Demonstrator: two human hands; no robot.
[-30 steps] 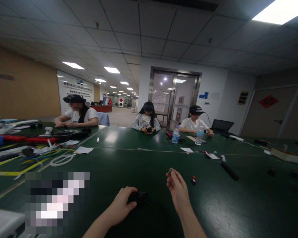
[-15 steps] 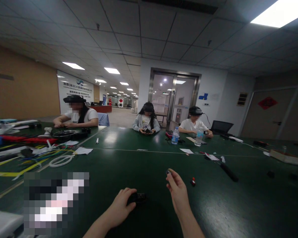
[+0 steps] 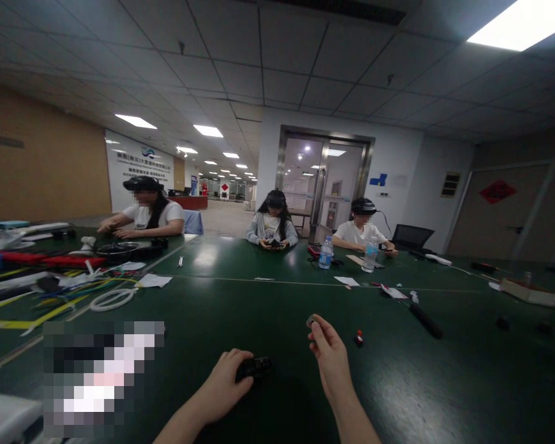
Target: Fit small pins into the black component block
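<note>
My left hand point(image 3: 227, 380) is closed round one end of a small black block-like device point(image 3: 258, 367), low over the green table or resting on it; I cannot tell which. Its free end points to the right, and its exact kind does not show. To the right, my right hand point(image 3: 329, 350) is raised with thumb and fingertips pinched together. Between them is a small grey, metal-looking piece point(image 3: 311, 320), too small to name. A little red-and-dark item point(image 3: 359, 338) lies on the table just right of my right hand.
A black rod-like object point(image 3: 426, 322) lies to the right, with paper scraps beyond it. Two water bottles point(image 3: 370, 258) stand across the table point(image 3: 213, 314). Cables, a white hose coil point(image 3: 114, 300) and tools crowd the left. Several people sit opposite.
The black device has turned slightly in my left hand, showing more of its upper face. My right hand has shifted a touch left, still pinching the grey piece.
</note>
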